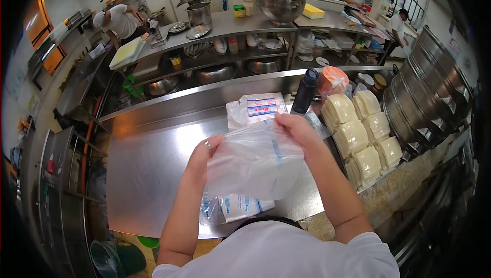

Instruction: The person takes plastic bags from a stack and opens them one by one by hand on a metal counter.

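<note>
Translucent plastic bag [250, 163] above the steel table [148, 170], between left hand [203, 153] and right hand [297, 127]. Fingers of both drawn in, gripping its far corners — fingertips partly hidden. Bag blocks part of the near packet [241, 206]; its print is illegible. Far: second packet [258, 107], dark bottle [305, 92] to its right. Right: pale stacked slabs [353, 139] — material unclear.

Beyond the bag [253, 163], a packet [260, 107] (bottle [305, 92] to its right) lies on the table [148, 175].
</note>
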The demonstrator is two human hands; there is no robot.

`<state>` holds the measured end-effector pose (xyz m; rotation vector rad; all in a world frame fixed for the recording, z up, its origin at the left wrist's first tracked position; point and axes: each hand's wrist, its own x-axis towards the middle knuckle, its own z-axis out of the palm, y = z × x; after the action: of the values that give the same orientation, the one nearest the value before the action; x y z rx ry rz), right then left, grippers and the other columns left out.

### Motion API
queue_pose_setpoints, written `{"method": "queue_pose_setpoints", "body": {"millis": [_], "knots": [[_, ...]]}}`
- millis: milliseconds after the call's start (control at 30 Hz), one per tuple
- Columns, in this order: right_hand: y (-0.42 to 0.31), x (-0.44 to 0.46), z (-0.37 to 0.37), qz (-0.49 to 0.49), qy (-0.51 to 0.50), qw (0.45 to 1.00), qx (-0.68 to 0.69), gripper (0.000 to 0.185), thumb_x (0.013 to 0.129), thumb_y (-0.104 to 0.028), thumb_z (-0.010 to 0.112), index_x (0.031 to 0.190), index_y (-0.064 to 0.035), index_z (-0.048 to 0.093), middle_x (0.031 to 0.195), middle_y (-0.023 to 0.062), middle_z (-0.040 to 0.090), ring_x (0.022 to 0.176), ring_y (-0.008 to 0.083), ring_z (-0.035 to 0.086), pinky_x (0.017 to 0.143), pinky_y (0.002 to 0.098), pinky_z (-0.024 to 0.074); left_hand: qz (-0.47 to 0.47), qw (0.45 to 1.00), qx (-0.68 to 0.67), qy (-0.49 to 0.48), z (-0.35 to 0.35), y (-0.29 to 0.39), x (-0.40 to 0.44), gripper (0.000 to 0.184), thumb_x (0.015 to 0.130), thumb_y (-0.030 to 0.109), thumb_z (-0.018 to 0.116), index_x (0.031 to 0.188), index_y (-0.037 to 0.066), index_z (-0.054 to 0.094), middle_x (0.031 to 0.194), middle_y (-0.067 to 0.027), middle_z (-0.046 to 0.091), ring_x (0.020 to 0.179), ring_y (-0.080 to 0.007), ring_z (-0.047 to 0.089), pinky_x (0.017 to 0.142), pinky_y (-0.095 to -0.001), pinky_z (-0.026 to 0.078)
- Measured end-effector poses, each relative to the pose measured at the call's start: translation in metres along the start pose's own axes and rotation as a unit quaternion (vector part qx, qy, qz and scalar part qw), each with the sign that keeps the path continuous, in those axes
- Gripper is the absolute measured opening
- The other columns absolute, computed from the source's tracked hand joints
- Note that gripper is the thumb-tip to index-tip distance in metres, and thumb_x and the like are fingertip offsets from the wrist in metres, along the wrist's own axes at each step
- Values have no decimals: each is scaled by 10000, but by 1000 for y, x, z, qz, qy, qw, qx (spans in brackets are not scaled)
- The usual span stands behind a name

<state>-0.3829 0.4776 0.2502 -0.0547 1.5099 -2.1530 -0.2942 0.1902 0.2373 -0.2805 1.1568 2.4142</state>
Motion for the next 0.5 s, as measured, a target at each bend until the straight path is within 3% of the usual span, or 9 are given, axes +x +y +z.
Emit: {"method": "queue_pose_setpoints", "body": {"millis": [33,67,133,167,233,300,367,433,500], "knots": [[20,18,-4,-3,40,996,-77,302,1010,-295,577,809,-72,617,689,20,583,588,117,535,550,311,457,-51,997,-47,43,-14,-4,19,389,911,305,696,1191,39,648,1054,-89,683,921,-203,664,830,-379,546],[45,38,-13,-7,80,985,-152,286,1001,-285,588,828,-63,636,695,22,593,600,114,549,553,309,461,-34,989,-136,39,-46,-36,39,368,945,299,645,1250,94,629,1080,-109,685,923,-206,663,789,-369,546],[153,88,-62,26,103,977,-186,210,958,-224,624,882,-38,686,723,32,629,645,145,600,590,323,494,-4,996,-73,51,-68,-81,71,359,957,278,625,1273,110,608,1080,-104,685,929,-196,660,770,-363,544],[187,93,-72,46,108,990,-78,188,956,-213,634,961,-34,689,826,54,657,740,160,629,660,335,512,10,997,-42,56,-84,-101,86,355,963,268,615,1285,118,598,1081,-101,685,933,-191,659,761,-360,543],[234,90,-77,93,115,979,139,239,954,-192,653,1120,-25,694,1032,98,712,932,192,685,801,359,549,-74,947,-225,-216,-171,-162,129,337,962,226,609,1278,112,587,1117,-93,675,941,-185,656,761,-361,547],[196,86,-69,93,91,989,66,270,917,-169,694,1138,-14,679,1129,122,692,1017,225,668,875,396,536,-59,950,-205,-230,-191,-163,145,304,961,186,604,1252,101,586,1123,-79,666,938,-178,648,764,-359,547],[161,48,-59,70,62,994,-49,340,874,-163,740,1167,-8,665,1201,136,673,1100,254,642,942,425,517,16,999,3,34,-167,-149,118,257,959,147,600,1207,84,596,1100,-57,659,924,-171,635,770,-356,542],[116,23,-55,-4,11,975,-223,441,825,-173,792,1207,-6,650,1247,140,655,1181,279,607,1001,447,491,154,971,143,115,-104,-110,77,240,955,105,570,1190,60,593,1095,-53,655,933,-171,626,799,-340,527],[103,1,-33,-124,-51,955,-264,533,787,-194,826,1252,-16,633,1236,133,661,1194,288,599,1032,431,468,238,926,252,149,-84,-118,62,247,950,70,540,1189,32,589,1107,-69,649,948,-197,621,844,-341,513]]}}
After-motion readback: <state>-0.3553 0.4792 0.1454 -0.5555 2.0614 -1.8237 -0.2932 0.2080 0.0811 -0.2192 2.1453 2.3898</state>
